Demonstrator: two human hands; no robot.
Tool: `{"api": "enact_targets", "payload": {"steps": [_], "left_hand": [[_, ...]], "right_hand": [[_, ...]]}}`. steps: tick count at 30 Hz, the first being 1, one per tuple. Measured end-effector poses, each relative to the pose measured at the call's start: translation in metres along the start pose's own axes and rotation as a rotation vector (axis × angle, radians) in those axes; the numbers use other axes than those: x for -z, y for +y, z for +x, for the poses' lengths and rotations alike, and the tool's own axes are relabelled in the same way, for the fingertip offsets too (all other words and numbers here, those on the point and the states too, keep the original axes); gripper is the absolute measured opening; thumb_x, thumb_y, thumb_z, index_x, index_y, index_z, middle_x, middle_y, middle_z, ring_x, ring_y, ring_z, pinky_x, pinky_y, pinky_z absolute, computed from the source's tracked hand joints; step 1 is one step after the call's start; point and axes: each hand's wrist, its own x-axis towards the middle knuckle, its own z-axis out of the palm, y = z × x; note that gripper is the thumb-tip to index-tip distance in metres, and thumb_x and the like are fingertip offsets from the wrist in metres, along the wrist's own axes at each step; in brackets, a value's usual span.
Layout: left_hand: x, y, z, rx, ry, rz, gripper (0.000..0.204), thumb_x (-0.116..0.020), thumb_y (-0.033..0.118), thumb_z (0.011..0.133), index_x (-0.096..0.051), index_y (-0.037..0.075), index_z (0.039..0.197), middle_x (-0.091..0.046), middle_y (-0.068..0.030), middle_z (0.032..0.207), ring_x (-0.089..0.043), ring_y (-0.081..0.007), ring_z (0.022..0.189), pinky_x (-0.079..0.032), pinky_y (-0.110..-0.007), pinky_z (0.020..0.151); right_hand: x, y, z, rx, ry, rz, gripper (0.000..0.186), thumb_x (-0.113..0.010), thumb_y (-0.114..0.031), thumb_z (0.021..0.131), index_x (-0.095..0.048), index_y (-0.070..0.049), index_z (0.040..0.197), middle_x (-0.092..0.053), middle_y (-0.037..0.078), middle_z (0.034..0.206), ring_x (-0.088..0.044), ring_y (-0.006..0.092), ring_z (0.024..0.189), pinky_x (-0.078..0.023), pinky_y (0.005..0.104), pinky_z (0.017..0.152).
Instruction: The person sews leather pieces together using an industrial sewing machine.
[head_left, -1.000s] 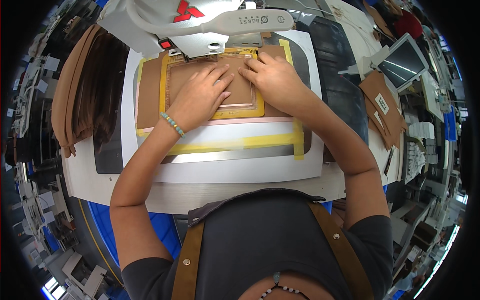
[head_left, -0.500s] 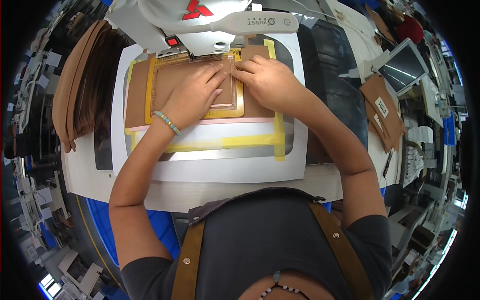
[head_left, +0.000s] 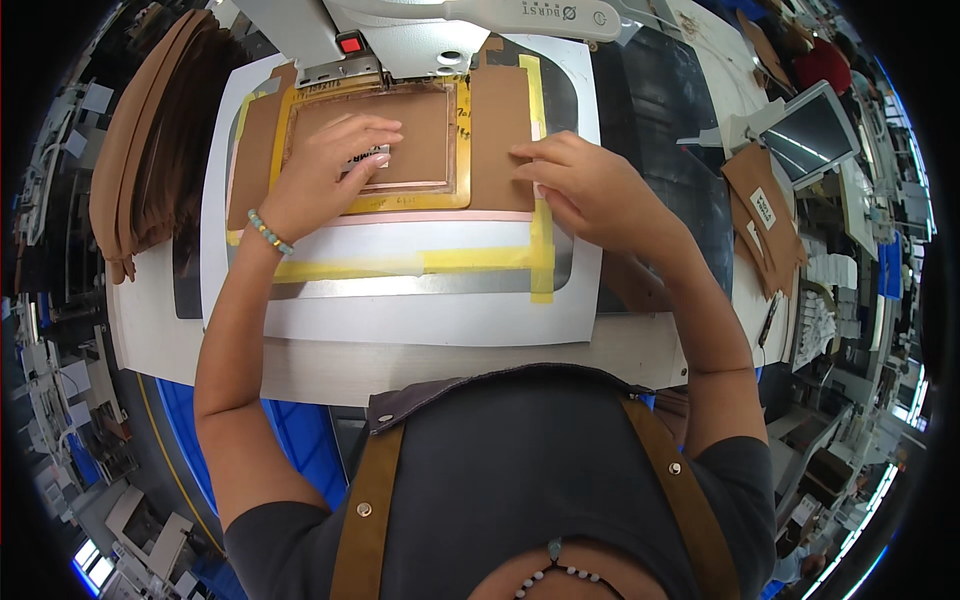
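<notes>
A brown sheet (head_left: 500,140) lies on a white board (head_left: 400,320) under the head of a white machine (head_left: 430,62). On the sheet rests a yellow-rimmed rectangular frame (head_left: 462,150) with a clear inner border. My left hand (head_left: 335,165) is over the left half of the frame, fingers loosely stretched and thumb apart. A small white label (head_left: 382,158) shows by its fingertips; whether they touch it is unclear. At the sheet's right edge, my right hand (head_left: 590,185) has its fingers apart, fingertips at the edge beside a yellow tape strip (head_left: 541,255).
A thick stack of brown sheets (head_left: 150,150) stands at the left. On the right are a tilted screen (head_left: 810,135), more brown pieces with white labels (head_left: 762,205) and a thin dark tool (head_left: 768,320). The machine's head overhangs the frame's far edge.
My right hand has moved right, from the frame's side to the sheet's right edge. My left hand has drawn back to the left, and the white label now shows. The view has shifted slightly.
</notes>
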Motion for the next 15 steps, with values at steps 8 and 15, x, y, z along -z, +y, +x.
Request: {"api": "enact_targets", "payload": {"steps": [8,15], "left_hand": [[0.000,-0.003,-0.019,-0.087,-0.101,-0.101,0.036,-0.071,0.008,0.096,-0.075,0.008,0.132,-0.065,-0.0096,0.149,-0.051,-0.0339,0.148,-0.043,-0.046,0.120],[-0.014,-0.002,-0.014,-0.142,-0.163,0.061,0.046,-0.075,0.026,0.095,-0.073,0.017,0.139,-0.052,-0.0054,0.165,-0.035,-0.0357,0.158,-0.026,-0.055,0.128]], "right_hand": [[-0.047,-0.031,0.047,0.254,0.022,-0.058,0.036,-0.069,-0.003,0.086,-0.069,-0.005,0.122,-0.071,0.007,0.125,-0.064,0.0244,0.113,-0.053,0.0367,0.091],[-0.047,-0.034,0.044,0.241,0.074,-0.078,0.033,-0.069,-0.006,0.086,-0.071,-0.005,0.120,-0.072,0.005,0.112,-0.064,0.0218,0.112,-0.052,0.0360,0.087]]}}
